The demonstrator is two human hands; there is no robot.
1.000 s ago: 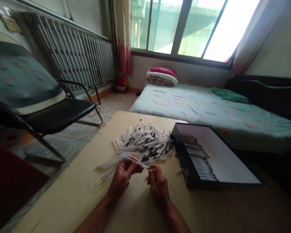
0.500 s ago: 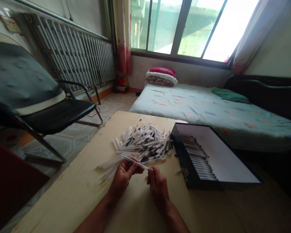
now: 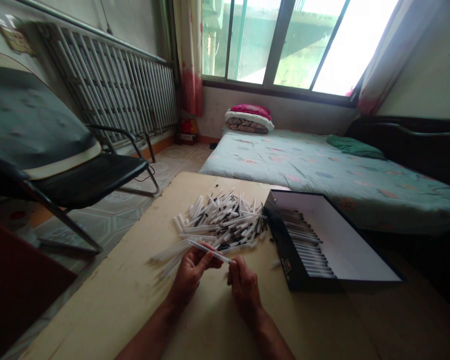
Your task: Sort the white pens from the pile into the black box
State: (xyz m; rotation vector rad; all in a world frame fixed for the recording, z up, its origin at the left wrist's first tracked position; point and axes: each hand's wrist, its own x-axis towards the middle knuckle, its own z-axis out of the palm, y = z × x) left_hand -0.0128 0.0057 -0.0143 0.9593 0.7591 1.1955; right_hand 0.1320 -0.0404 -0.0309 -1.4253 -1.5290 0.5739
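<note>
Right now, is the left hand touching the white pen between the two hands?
Touching. The head view shows the left hand gripping the white pen partway along its length, with the pen's far end sticking out beyond the grip.

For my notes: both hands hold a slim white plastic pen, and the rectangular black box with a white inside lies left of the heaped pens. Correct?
Wrong side: the head view shows the rectangular black box to the right of the heaped whitish pens. The left hand and right hand do hold a slim white plastic pen.
</note>
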